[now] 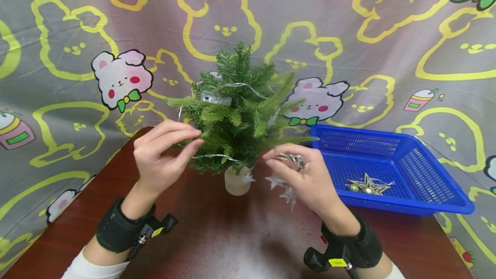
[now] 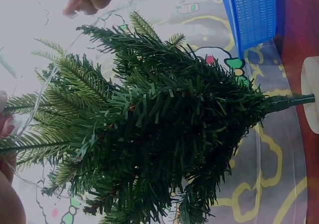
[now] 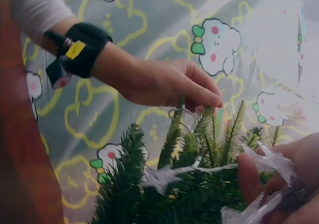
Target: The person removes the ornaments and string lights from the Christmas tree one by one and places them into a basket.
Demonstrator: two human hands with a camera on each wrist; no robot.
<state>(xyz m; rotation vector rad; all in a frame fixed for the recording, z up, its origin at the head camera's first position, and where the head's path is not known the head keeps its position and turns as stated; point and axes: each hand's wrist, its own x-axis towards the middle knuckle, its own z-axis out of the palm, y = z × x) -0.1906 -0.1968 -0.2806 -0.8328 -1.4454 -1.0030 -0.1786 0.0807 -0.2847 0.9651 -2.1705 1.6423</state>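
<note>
Black wrist straps, each carrying a small camera, sit closest to our lens as a person works both hands at a small artificial tree on a brown table. We see the left hand at the tree's left side, thumb and fingertips pinching a branch tip; whether they also catch the thin wire, we cannot tell. The right hand, low at the tree's right side, grips a bunched string of star lights, with clear stars dangling below the palm. From there the wire crosses the front of the tree, and a clear box rests among the upper branches.

Our concern is the bunch: loops packed that tightly could knot, and a star snagged on the needles could halt the strand. We judge that a hard pull by the right hand might dislodge the box or tip the tree, whose round base looks narrow beneath wide branches. Should the left fingers let go early, the wire could slip off the springy tips. To the right, a blue basket holds a glittery star ornament.
</note>
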